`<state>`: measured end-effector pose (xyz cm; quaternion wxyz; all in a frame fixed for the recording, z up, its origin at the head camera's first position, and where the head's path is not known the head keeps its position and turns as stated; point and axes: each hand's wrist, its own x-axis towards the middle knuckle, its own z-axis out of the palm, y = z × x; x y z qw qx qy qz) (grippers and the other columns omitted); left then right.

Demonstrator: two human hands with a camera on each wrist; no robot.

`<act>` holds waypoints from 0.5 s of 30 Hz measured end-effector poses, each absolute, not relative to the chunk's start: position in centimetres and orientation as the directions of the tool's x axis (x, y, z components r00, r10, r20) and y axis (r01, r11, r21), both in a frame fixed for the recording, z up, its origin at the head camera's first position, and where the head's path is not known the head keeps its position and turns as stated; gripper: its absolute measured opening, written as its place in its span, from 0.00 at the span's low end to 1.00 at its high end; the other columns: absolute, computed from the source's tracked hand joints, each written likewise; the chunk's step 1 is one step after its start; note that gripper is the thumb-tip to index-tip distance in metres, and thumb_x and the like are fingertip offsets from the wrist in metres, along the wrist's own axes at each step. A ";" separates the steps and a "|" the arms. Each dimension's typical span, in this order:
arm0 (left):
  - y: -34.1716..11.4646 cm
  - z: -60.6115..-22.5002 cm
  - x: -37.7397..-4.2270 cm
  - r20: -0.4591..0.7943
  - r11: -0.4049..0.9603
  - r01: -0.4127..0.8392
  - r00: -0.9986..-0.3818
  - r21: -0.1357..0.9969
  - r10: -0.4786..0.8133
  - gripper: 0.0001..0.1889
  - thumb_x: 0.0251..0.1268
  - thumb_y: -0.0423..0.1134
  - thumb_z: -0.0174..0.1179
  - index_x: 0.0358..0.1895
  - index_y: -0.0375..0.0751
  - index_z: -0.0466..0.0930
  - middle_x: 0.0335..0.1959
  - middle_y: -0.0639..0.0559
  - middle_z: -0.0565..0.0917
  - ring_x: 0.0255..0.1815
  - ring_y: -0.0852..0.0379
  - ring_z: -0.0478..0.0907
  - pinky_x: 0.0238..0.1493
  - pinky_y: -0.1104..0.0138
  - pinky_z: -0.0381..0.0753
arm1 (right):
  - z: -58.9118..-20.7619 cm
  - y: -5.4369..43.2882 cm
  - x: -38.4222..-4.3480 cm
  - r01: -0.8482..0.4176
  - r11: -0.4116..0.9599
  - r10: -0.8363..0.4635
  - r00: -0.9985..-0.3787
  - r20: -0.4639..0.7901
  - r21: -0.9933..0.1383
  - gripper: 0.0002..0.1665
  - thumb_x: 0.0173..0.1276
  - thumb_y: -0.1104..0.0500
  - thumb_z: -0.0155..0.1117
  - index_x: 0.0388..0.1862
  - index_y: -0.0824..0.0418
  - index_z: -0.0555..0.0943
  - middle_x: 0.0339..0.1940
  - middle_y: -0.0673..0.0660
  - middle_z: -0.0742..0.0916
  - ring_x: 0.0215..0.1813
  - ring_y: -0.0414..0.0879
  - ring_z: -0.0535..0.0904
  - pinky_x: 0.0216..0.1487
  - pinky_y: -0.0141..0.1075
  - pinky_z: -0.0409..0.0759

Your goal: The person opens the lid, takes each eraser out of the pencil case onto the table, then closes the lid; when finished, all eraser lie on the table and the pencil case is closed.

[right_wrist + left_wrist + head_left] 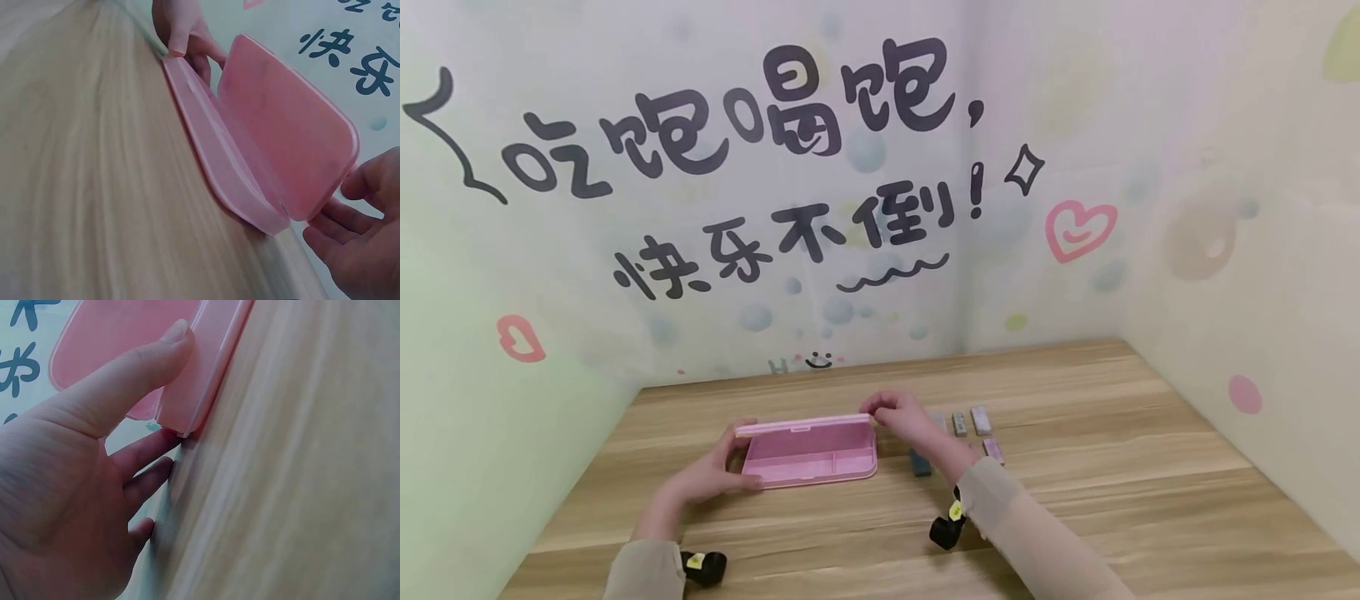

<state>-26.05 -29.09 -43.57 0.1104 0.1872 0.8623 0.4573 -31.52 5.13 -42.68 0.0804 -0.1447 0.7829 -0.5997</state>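
A pink pencil case (857,468) lies on the wooden table with its lid (287,119) raised. Inside, a low divider (834,462) splits the base, and no contents show in the visible part. At the left end, my left hand (703,479) grips the case. The left wrist view shows that thumb (178,337) on the base's rim and the fingers behind its end. My right hand (910,423) holds the lid's right edge; in the right wrist view its thumb (361,181) and fingertips meet the lid near the hinge corner.
Several small rectangular blocks lie right of the case, partly behind my right forearm: a dark one (920,463), a grey one (959,424), a whitish one (981,421) and a purple one (993,451). A printed wall covering (865,333) stands behind the table (820,542).
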 end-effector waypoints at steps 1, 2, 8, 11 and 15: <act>-29.1 -43.6 -26.1 -0.018 0.491 0.222 -0.899 0.842 0.437 0.51 0.55 0.35 0.71 0.73 0.38 0.42 0.66 0.28 0.64 0.71 0.31 0.53 0.69 0.44 0.49 | -42.8 5.2 -31.4 -0.136 0.252 -0.329 -0.943 0.047 -0.958 0.12 0.70 0.66 0.53 0.43 0.64 0.84 0.45 0.55 0.85 0.50 0.46 0.78 0.55 0.44 0.75; -29.1 -43.7 -26.1 -0.023 0.475 0.214 -0.895 0.853 0.445 0.50 0.55 0.34 0.71 0.74 0.39 0.42 0.67 0.29 0.62 0.71 0.32 0.52 0.70 0.48 0.50 | -42.9 5.2 -31.3 -0.144 0.266 -0.336 -0.940 0.049 -0.953 0.11 0.71 0.63 0.54 0.43 0.63 0.84 0.45 0.55 0.86 0.50 0.46 0.78 0.55 0.45 0.75; -29.1 -43.4 -26.1 -0.046 0.501 0.200 -0.899 0.842 0.435 0.48 0.56 0.38 0.71 0.74 0.40 0.45 0.72 0.28 0.53 0.73 0.32 0.46 0.69 0.43 0.47 | -43.3 5.5 -30.7 -0.260 0.363 -0.429 -0.899 0.087 -0.895 0.15 0.67 0.49 0.66 0.45 0.58 0.85 0.53 0.56 0.84 0.59 0.51 0.76 0.60 0.47 0.73; -29.1 -43.4 -26.1 -0.043 0.537 0.210 -0.907 0.817 0.420 0.48 0.55 0.39 0.71 0.75 0.41 0.48 0.73 0.28 0.52 0.72 0.32 0.48 0.67 0.38 0.46 | -43.2 5.5 -30.3 -0.321 0.385 -0.478 -0.872 0.110 -0.865 0.14 0.66 0.49 0.66 0.45 0.56 0.85 0.60 0.59 0.80 0.65 0.56 0.72 0.63 0.50 0.71; -29.3 -43.5 -26.0 -0.044 0.561 0.220 -0.907 0.798 0.418 0.51 0.54 0.41 0.72 0.76 0.40 0.47 0.73 0.29 0.52 0.71 0.32 0.50 0.66 0.38 0.47 | -43.3 5.6 -29.9 -0.361 0.391 -0.509 -0.851 0.128 -0.847 0.15 0.67 0.50 0.66 0.48 0.55 0.84 0.65 0.62 0.77 0.66 0.59 0.70 0.63 0.51 0.71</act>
